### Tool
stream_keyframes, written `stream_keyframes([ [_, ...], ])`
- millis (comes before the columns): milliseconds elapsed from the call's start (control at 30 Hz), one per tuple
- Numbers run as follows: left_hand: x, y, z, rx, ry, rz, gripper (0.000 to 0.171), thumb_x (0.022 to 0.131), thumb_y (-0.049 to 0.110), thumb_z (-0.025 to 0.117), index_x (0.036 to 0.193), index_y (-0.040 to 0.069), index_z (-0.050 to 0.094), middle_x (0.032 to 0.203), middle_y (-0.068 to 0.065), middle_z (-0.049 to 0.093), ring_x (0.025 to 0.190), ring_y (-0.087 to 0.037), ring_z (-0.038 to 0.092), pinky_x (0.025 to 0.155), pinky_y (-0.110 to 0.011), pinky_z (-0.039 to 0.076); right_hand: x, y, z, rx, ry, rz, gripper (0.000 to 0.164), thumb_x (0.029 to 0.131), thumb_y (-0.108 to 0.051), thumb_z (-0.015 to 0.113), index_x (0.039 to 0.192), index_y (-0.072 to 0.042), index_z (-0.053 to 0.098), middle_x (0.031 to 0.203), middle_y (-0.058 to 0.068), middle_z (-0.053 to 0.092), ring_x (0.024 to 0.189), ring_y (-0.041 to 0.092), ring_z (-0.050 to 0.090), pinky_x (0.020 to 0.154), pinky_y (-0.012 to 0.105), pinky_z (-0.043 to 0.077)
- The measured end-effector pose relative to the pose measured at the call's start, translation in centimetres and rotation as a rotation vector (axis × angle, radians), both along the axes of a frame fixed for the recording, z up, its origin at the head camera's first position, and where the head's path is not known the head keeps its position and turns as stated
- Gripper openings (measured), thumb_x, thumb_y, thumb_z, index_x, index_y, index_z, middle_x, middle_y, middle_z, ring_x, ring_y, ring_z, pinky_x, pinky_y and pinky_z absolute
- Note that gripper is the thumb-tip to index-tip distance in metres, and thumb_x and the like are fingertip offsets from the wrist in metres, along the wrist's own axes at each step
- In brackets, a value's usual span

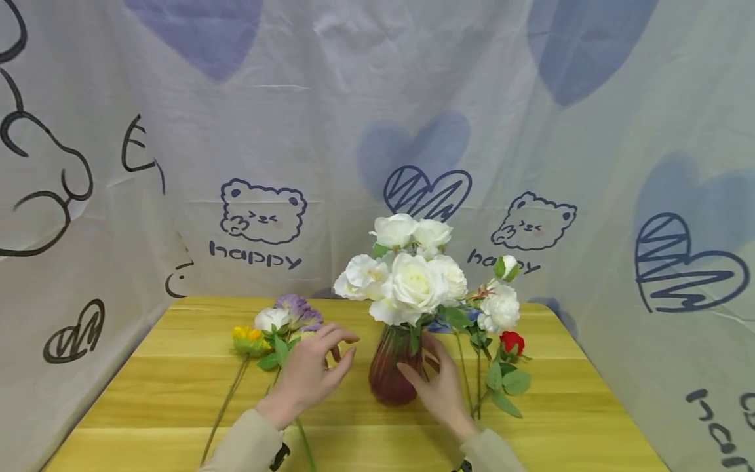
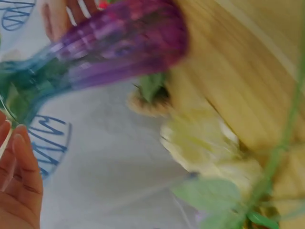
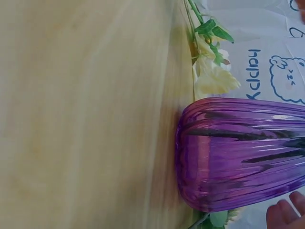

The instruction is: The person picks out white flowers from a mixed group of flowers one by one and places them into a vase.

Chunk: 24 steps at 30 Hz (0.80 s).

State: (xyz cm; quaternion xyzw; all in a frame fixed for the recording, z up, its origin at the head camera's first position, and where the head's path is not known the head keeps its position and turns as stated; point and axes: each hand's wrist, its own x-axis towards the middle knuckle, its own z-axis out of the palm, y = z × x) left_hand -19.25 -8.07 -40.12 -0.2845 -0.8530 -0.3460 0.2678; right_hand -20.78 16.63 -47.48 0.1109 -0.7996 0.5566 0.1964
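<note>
A purple ribbed glass vase (image 1: pixel 392 367) stands upright on the table, holding a bunch of white roses (image 1: pixel 415 282). To its left my left hand (image 1: pixel 312 373) hovers with loosely bent fingers and nothing visible in them; in the left wrist view its fingertips are close to the neck of the vase (image 2: pixel 124 43). My right hand (image 1: pixel 439 390) is at the vase's right side, its thumb overlapping the glass in the head view. The right wrist view has its relaxed fingers (image 3: pixel 286 212) beside the vase (image 3: pixel 238 152). Stems show dark through the glass.
On the left of the wooden table (image 1: pixel 159 387) lie a yellow sunflower (image 1: pixel 248 341), a white flower (image 1: pixel 272 319) and a purple flower (image 1: pixel 299 311). A white peony (image 1: pixel 499 308), a white bud (image 1: pixel 507 267) and a red rose (image 1: pixel 512 342) lie on the right. Printed cloth (image 1: pixel 330 151) surrounds the table.
</note>
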Motion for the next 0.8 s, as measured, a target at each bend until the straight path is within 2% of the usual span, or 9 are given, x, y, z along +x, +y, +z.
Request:
stream_keyframes([
  [67, 0.1, -1.1, -0.4, -0.014, -0.034, 0.044, 0.015, 0.088, 0.008, 0.074, 0.101, 0.016, 0.073, 0.095, 0.003, 0.071, 0.068, -0.004, 0.058, 0.05, -0.012, 0.04, 0.6, 0.4, 0.1, 0.008, -0.026, -0.028, 0.065, 0.087, -0.015, 0.08, 0.143, 0.0, 0.049, 0.138, 0.019, 0.058, 0.128, 0.036, 0.057, 0.103, 0.053, 0.052],
  [167, 0.2, -2.9, -0.5, -0.046, -0.124, 0.107, 0.013, 0.089, 0.009, 0.074, 0.099, 0.016, 0.073, 0.097, 0.002, 0.072, 0.07, -0.006, 0.059, 0.052, -0.015, 0.041, 1.5, 0.7, 0.5, -0.005, -0.077, -0.072, 0.062, 0.088, -0.015, 0.078, 0.141, 0.0, 0.049, 0.133, 0.017, 0.059, 0.124, 0.033, 0.057, 0.103, 0.05, 0.053],
  [300, 0.0, -5.5, -0.4, -0.118, -0.27, 0.177, 0.009, 0.092, 0.013, 0.07, 0.101, 0.017, 0.072, 0.099, 0.002, 0.072, 0.075, -0.007, 0.06, 0.059, -0.018, 0.045, 2.6, 0.8, 1.7, -0.067, -0.165, -0.063, 0.051, 0.09, -0.011, 0.075, 0.135, 0.0, 0.052, 0.12, 0.016, 0.062, 0.109, 0.019, 0.061, 0.095, 0.034, 0.057],
  [433, -0.2, -8.0, -0.2, -0.185, -0.38, 0.223, 0.013, 0.094, 0.015, 0.067, 0.106, 0.013, 0.071, 0.1, -0.001, 0.072, 0.08, -0.009, 0.062, 0.065, -0.025, 0.052, 3.4, 0.1, 2.5, -0.145, -0.188, 0.033, 0.037, 0.09, -0.001, 0.07, 0.124, 0.005, 0.057, 0.109, 0.019, 0.066, 0.093, 0.007, 0.063, 0.082, 0.022, 0.055],
  [567, -0.3, -10.1, 0.2, -0.224, -0.442, 0.252, 0.017, 0.094, 0.015, 0.066, 0.109, 0.008, 0.071, 0.103, -0.006, 0.074, 0.083, -0.015, 0.066, 0.069, -0.033, 0.056, 4.2, -1.1, 2.9, -0.198, -0.202, 0.148, 0.032, 0.09, 0.005, 0.067, 0.121, 0.009, 0.059, 0.105, 0.021, 0.067, 0.086, 0.003, 0.064, 0.078, 0.02, 0.055],
  [800, -0.3, -13.8, 0.4, -0.274, -0.498, 0.321, 0.022, 0.093, 0.013, 0.063, 0.112, 0.002, 0.069, 0.103, -0.012, 0.073, 0.075, -0.015, 0.063, 0.059, -0.031, 0.05, 4.5, -4.9, 4.4, -0.308, -0.46, 0.365, 0.04, 0.098, -0.008, 0.063, 0.134, 0.006, 0.052, 0.117, 0.017, 0.068, 0.094, 0.008, 0.068, 0.087, 0.026, 0.059],
])
